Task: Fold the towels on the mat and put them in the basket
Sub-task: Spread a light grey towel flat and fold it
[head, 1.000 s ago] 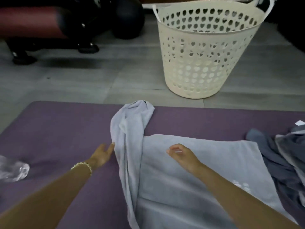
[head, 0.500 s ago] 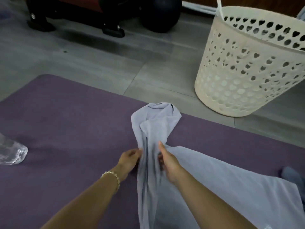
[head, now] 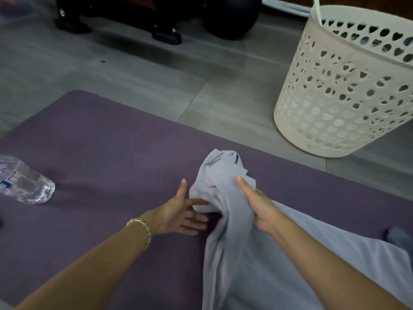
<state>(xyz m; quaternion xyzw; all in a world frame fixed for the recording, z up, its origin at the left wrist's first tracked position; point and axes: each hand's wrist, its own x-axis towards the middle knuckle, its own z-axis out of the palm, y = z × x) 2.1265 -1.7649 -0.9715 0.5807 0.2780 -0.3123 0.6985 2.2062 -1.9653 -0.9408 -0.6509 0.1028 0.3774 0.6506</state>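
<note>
A pale grey towel (head: pixel 237 260) lies on the purple mat (head: pixel 100 153), its far left corner bunched into a raised lump. My right hand (head: pixel 257 204) rests on the right side of that lump, thumb up, its fingers buried in the fold and gripping it. Beside the lump on the left is my left hand (head: pixel 178 211), fingers spread and their tips touching the underside of the cloth. The cream basket (head: pixel 346 86) with heart-shaped holes stands on the floor beyond the mat at the upper right.
A clear plastic bottle (head: pixel 24 184) lies on the mat at the left edge. A darker grey towel (head: pixel 400 238) peeks in at the right edge. Black wheeled equipment (head: pixel 161 23) and a dark ball (head: pixel 232 19) stand on the grey floor behind.
Both hands moved up to the towel's bunched left edge and took hold of it. Since then my left hand has let go and spread open; the view has shifted left.
</note>
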